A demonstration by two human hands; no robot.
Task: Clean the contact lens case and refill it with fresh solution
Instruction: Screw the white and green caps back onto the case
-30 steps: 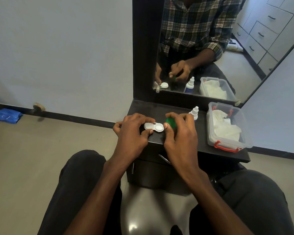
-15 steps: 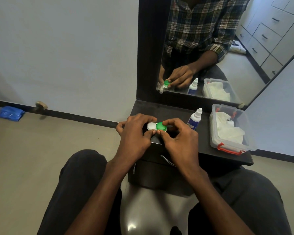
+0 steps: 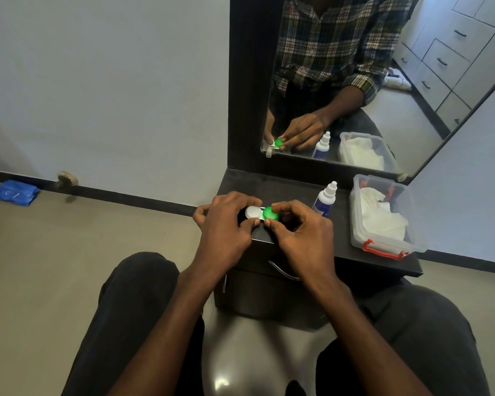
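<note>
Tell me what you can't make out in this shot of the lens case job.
- Inside of the lens case, head view: the green cap and white cap cover both wells, so any solution is hidden.
- Left hand grip: its fingers hide that end of the case.
- Solution bottle label: too small to read.
- Plastic box contents: white crumpled material, too indistinct to identify.
</note>
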